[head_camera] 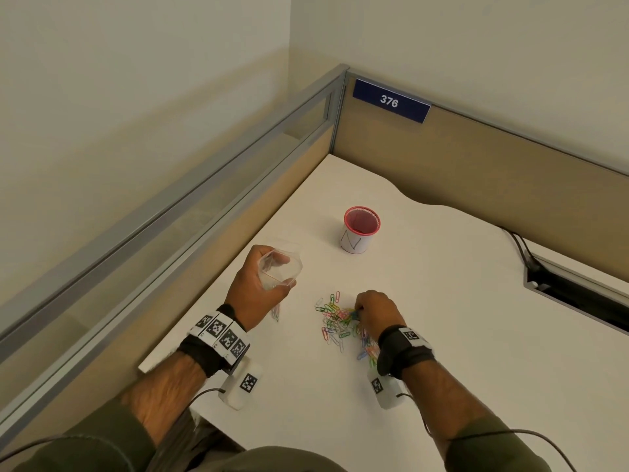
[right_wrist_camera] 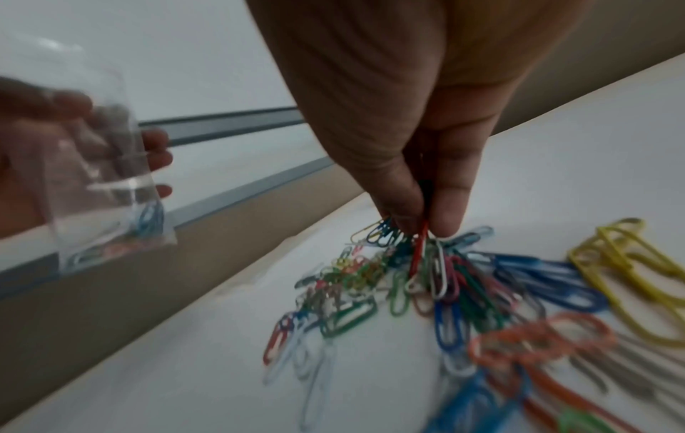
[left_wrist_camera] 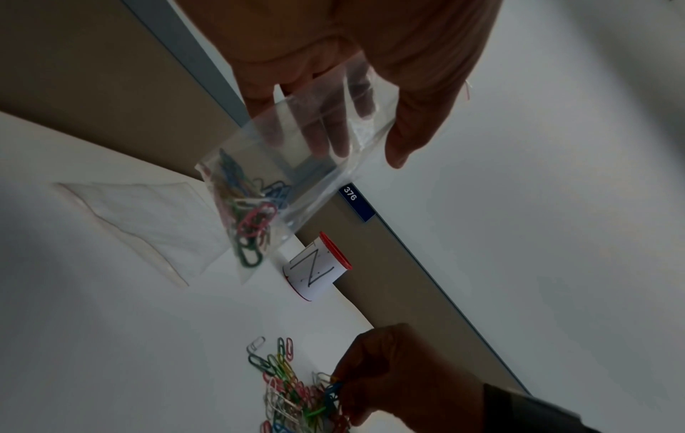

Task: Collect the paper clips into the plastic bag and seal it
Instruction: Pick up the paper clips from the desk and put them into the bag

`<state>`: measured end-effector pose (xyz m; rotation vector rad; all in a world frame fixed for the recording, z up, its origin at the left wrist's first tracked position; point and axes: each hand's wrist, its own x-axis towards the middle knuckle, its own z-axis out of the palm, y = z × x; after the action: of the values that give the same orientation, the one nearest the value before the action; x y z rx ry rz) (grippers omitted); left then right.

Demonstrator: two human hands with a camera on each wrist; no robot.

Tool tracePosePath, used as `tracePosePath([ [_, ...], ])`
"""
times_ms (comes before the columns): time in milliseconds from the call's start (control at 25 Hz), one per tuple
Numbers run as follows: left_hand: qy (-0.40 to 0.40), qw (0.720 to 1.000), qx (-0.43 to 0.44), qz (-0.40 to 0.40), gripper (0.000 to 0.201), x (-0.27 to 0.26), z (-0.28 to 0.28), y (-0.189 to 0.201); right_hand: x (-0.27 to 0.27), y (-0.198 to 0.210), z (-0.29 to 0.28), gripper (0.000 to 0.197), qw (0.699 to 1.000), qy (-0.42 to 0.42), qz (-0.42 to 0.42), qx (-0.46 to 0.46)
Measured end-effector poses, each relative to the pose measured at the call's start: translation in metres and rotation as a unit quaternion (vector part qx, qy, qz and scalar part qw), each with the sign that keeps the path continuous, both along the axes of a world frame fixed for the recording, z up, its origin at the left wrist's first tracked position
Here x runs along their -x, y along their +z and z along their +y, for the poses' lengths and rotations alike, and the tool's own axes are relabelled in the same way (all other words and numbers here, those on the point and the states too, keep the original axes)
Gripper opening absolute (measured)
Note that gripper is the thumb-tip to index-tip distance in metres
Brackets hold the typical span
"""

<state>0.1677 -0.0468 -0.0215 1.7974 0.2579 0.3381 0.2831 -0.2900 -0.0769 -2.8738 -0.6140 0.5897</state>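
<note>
My left hand (head_camera: 263,284) holds a clear plastic bag (head_camera: 280,269) above the white desk, mouth up and spread open. In the left wrist view the bag (left_wrist_camera: 296,164) hangs from my fingers with several coloured paper clips (left_wrist_camera: 250,214) at its bottom. A pile of coloured paper clips (head_camera: 338,321) lies on the desk to the right of the bag. My right hand (head_camera: 372,310) is down on the pile, its fingertips (right_wrist_camera: 419,216) pinching a small bunch of clips (right_wrist_camera: 420,243). The pile (right_wrist_camera: 463,293) spreads toward the wrist camera.
A red mesh cup (head_camera: 360,229) with a white paper label stands beyond the hands. A second flat clear bag (left_wrist_camera: 148,222) lies on the desk under the held one. Partition walls (head_camera: 476,165) close the desk's far and left sides; a cable slot (head_camera: 578,287) is at right.
</note>
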Motion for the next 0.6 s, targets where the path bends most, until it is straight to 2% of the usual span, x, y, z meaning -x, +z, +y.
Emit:
tracePosePath([
  [200,-0.005,1.000,0.000,0.009,0.045,-0.002,-0.001,-0.003,-0.002,0.035,-0.011,0.015,0.988,-0.073,-0.007,-0.138],
  [360,-0.031,0.999,-0.005,0.018,0.045,-0.011,-0.006,-0.003,0.006,0.094,-0.008,0.006,0.937,-0.141,0.022,-0.318],
  [480,-0.051,0.998,-0.022,0.018,0.045,-0.017,-0.011,-0.002,0.013,0.138,0.013,0.007,0.911,-0.122,0.019,-0.393],
  [600,-0.070,0.997,-0.040,0.018,0.046,-0.023,-0.018,-0.001,0.022,0.165,0.042,0.008,0.915,-0.066,0.011,-0.398],
])
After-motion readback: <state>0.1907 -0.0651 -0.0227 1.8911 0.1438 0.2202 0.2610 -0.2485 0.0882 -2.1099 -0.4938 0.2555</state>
